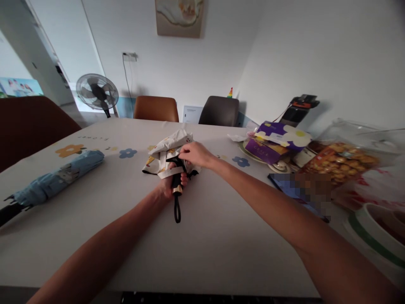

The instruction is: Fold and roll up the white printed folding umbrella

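Note:
A cream umbrella (169,143) with a yellow pattern lies loosely collapsed over the middle of the table, its black handle and wrist loop toward me. My left hand (173,179) is wrapped round the handle from below. A pale strap crosses over the handle beside those fingers. At the far side of the handle, my right hand (196,154) pinches the umbrella's fabric near its edge; the fingertips are partly hidden. Off to the left rests a furled blue umbrella (63,175) with a black handle, touched by neither hand.
On the right of the white table (215,236) are a purple box (281,135) on a plate, a bag of snacks (341,162), a phone (294,194) and a white-green bowl (373,236). Chairs and a fan (97,93) stand beyond.

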Motion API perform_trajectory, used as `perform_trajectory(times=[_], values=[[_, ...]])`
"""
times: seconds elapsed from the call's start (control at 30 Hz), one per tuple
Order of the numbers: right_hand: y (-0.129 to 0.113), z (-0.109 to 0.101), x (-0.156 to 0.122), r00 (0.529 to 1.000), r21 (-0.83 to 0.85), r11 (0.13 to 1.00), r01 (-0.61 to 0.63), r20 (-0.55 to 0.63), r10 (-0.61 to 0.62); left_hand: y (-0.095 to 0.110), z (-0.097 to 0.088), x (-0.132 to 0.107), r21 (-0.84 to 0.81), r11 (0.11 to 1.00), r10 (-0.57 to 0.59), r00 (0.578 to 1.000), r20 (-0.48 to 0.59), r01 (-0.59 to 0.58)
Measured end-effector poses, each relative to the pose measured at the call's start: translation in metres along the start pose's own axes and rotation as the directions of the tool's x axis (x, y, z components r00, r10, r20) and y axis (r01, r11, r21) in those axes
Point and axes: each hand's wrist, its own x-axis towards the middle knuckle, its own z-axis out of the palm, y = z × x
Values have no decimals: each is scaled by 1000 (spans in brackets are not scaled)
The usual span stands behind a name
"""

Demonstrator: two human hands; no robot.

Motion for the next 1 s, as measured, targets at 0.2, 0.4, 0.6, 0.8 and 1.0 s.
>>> perform_trajectory(times=[0.2, 0.4, 0.6, 0.8, 1.0], values=[[-13, 12, 9, 995, 470, 878, -96, 13, 102, -2, 1, -3, 57, 996, 64, 998, 7, -64], [-7, 29, 17, 992, 470, 876, -112, -1, 127, -1, 3, -4, 157, 980, 123, 992, 28, -126], [6, 19, 11, 987, 357, 923, -146, -12, 161, 2, -3, -2, 239, 961, 99, 982, 159, -136], [11, 23, 9, 985, 291, 942, -167, 3, 173, -1, 2, 0, 309, 939, 116, 986, 117, -147], [9, 10, 8, 987, 418, 897, -142, -6, 160, -3, 2, 2, 284, 954, 91, 995, 44, -100]])
